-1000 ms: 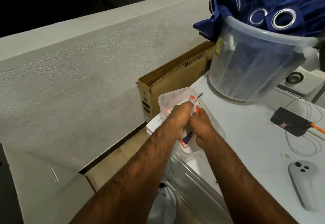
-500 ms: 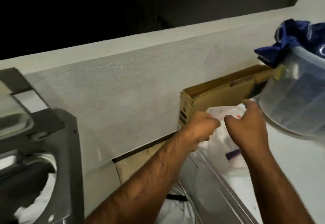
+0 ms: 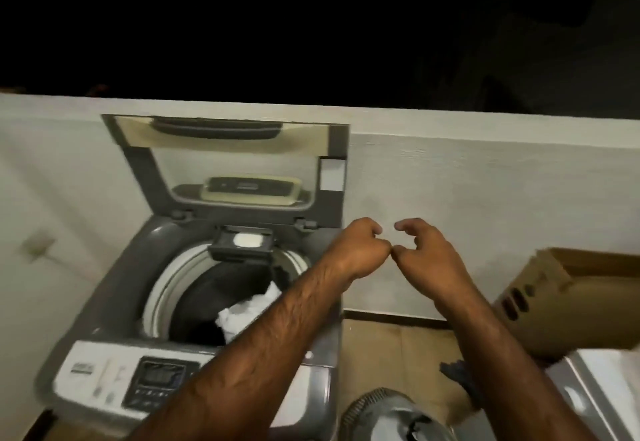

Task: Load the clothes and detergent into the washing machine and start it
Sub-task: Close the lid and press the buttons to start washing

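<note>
The grey top-loading washing machine (image 3: 114, 302) stands at the left with its lid (image 3: 225, 149) raised against the wall. White cloth (image 3: 249, 312) and dark clothes lie in the drum. At the drum's back rim, the pulled-out detergent tray (image 3: 242, 243) holds white powder. The control panel (image 3: 156, 381) is at the front. My left hand (image 3: 360, 250) is curled into a fist in the air over the machine's right rear corner, and I see nothing in it. My right hand (image 3: 422, 250) hovers beside it with loosely bent fingers, thumb tips nearly touching, empty.
A brown cardboard box (image 3: 571, 302) leans by the wall at the right. A second white appliance (image 3: 609, 388) fills the lower right corner. A fan (image 3: 391, 416) and a dark cloth (image 3: 460, 374) lie on the floor between the machines.
The view swung left from the white appliance with the bucket and plastic bag to the washing machine. Both hands left the bag and now hover empty by the machine's right rear corner.
</note>
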`<state>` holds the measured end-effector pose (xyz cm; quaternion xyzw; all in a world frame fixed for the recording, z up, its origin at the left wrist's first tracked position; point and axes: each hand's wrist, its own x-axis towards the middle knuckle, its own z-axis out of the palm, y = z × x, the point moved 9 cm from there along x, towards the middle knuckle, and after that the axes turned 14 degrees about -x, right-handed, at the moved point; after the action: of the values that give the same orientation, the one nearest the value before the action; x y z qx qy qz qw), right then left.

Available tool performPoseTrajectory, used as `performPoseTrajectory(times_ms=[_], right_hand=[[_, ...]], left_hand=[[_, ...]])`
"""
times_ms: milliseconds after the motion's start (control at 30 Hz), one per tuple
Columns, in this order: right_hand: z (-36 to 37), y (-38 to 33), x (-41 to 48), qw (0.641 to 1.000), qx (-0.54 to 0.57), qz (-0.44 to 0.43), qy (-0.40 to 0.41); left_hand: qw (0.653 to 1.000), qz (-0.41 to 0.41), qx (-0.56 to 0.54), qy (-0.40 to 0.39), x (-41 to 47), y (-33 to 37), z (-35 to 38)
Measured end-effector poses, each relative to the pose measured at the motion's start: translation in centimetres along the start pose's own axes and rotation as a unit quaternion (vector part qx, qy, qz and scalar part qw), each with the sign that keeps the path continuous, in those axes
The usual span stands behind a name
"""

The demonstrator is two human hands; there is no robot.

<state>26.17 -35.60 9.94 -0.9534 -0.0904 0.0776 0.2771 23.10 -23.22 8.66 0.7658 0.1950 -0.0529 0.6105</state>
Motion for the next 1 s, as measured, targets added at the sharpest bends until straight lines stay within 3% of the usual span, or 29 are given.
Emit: performPoseTrajectory(times_ms=[267, 433, 500, 600, 767, 867, 1000], right_hand=[[16.4, -13.7, 2.2, 0.988, 0.012, -0.093, -0.123], [26.5, -15.5, 3.9, 0.967, 0.169, 0.029, -0.191], [30.1, -14.8, 4.6, 0.935, 0.245, 0.125, -0.226], [34.0, -13.6, 5.5, 0.853, 0.379, 0.271, -0.237], [37.7, -13.9, 6.9, 0.752, 0.511, 0.347, -0.230], [39.6, -13.3, 8.1, 0.724, 0.551, 0.364, -0.199], [40.8, -12.6, 9.3, 0.716, 0.574, 0.358, -0.172]], left_hand=[[0.988, -0.067, -0.099, 0.098, 0.2, -9.8, -17.9], [0.964, -0.140, -0.202, 0.107, 2.6, -16.4, -23.4], [0.939, -0.175, -0.268, 0.126, 4.3, -19.1, -24.8], [0.880, -0.238, -0.382, 0.148, 6.6, -22.7, -25.5], [0.812, -0.289, -0.482, 0.156, 10.9, -26.4, -25.3], [0.785, -0.296, -0.516, 0.172, 13.1, -28.2, -25.0], [0.768, -0.284, -0.541, 0.193, 14.1, -29.3, -25.2]])
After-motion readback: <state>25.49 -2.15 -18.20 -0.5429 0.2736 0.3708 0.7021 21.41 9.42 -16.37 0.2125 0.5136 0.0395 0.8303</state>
